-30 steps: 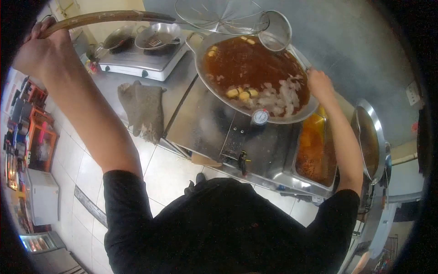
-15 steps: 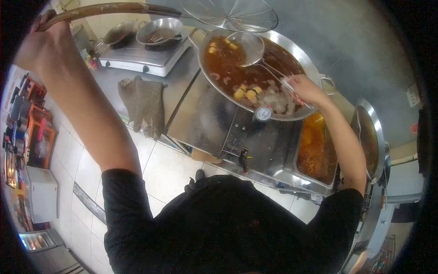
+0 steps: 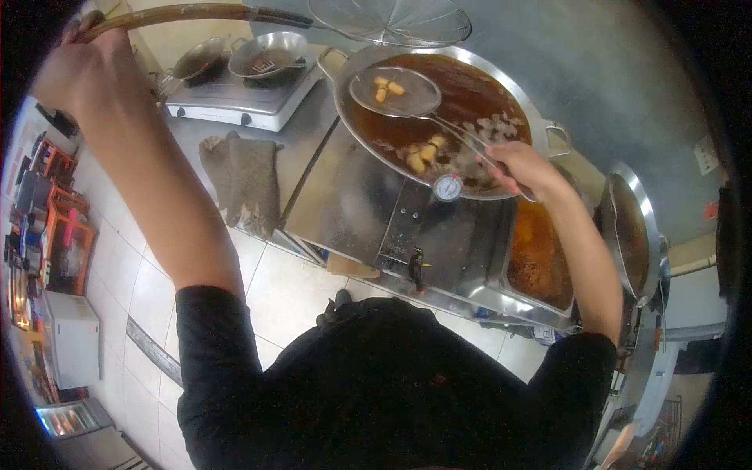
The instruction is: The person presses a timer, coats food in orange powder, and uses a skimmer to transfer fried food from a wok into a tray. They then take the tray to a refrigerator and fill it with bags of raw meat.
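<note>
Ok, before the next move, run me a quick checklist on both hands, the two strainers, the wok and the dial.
1. Left hand gripping the wooden handle: ok, fingers closed around it.
2. Large wire strainer raised above the wok: ok, it hangs over the far side with no food visible in it.
3. Right hand gripping the small mesh skimmer: ok, by its handle.
4. Skimmer loaded: ok, a few golden pieces lie in it.
5. Wok clear of food: not ok, more pieces float near the dial side.
6. Dial thermometer reading: cannot tell, too small.
</note>
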### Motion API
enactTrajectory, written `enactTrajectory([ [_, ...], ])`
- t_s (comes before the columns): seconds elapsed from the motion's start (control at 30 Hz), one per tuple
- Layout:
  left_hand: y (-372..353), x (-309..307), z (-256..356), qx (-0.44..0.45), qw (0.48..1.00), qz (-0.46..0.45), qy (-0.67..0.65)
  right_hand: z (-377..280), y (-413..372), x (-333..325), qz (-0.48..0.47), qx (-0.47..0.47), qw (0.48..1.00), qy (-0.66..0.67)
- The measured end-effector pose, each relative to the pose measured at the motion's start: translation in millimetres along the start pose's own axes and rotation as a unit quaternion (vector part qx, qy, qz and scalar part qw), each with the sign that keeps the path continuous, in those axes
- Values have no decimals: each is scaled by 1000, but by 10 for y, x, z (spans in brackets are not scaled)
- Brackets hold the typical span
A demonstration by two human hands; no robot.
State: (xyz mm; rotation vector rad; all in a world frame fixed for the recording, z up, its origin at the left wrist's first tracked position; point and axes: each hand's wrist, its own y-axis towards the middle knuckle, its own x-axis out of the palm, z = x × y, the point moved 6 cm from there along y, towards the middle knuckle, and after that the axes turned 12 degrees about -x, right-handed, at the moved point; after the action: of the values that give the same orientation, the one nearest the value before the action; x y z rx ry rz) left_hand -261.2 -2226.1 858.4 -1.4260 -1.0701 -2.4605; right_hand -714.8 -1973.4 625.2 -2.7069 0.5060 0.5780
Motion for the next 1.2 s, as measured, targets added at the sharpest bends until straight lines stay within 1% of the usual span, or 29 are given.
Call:
enactTrajectory([
  [0.03, -24, -2, 21, 0, 1000, 2, 0, 15, -58, -70, -1, 2, 1000, 0],
  [0.1, -60, -12, 64, 0, 1000, 4, -3, 12, -228, -335, 15, -11, 994, -105],
  [0.13, -90, -24, 84, -2, 1000, 7, -3, 61, -312, -435, 14, -9, 994, -105],
  [0.2, -134, -25, 119, -3, 1000, 11, -7, 147, -498, -714, 77, -8, 980, -183],
  [0.23, -165, -21, 136, -3, 1000, 15, -8, 181, -571, -780, 76, -6, 980, -183],
  [0.3, -283, -9, 159, -11, 999, 32, -13, 216, -720, -987, 132, 6, 953, -272],
  [0.37, -174, -1, 125, -6, 1000, 11, -11, 363, -795, -1146, 130, 17, 950, -283],
  [0.43, -137, -11, 85, -9, 1000, -1, -10, 374, -879, -1154, 128, 29, 947, -294],
  [0.53, -106, -7, 42, -13, 1000, -20, -8, 281, -992, -998, 104, 28, 945, -309],
  [0.6, -86, -9, 5, -17, 999, -32, -8, 248, -1013, -862, 85, 23, 957, -277],
  [0.63, -72, -13, -17, -20, 999, -40, -9, 216, -1013, -817, 86, 25, 957, -276],
  [0.7, -30, -28, -51, -26, 998, -54, -9, 155, -970, -693, 43, 21, 962, -268],
  [0.73, -5, -33, -65, -27, 998, -63, -9, 135, -955, -664, 43, 22, 962, -268],
  [0.9, 94, -87, -114, -44, 992, -119, -21, 95, -948, -586, 29, 25, 966, -255],
  [0.97, 82, -94, -130, -55, 986, -157, -28, 6, -973, -558, 37, 33, 963, -266],
  [1.0, 44, -104, -120, -70, 978, -191, -37, -35, -984, -550, 46, 41, 959, -277],
  [1.03, -106, -9, -70, -70, 978, -191, -37, -65, -980, -536, 46, 42, 959, -276],
  [1.1, -357, -40, 58, -21, 1000, -3, 6, -88, -956, -489, 15, 46, 970, -239],
  [1.13, -321, -29, 22, -20, 1000, -4, 5, -77, -945, -503, 16, 47, 970, -239],
  [1.2, -165, -75, -9, -24, 999, -24, 3, 15, -926, -519, 15, 60, 986, -157],
])
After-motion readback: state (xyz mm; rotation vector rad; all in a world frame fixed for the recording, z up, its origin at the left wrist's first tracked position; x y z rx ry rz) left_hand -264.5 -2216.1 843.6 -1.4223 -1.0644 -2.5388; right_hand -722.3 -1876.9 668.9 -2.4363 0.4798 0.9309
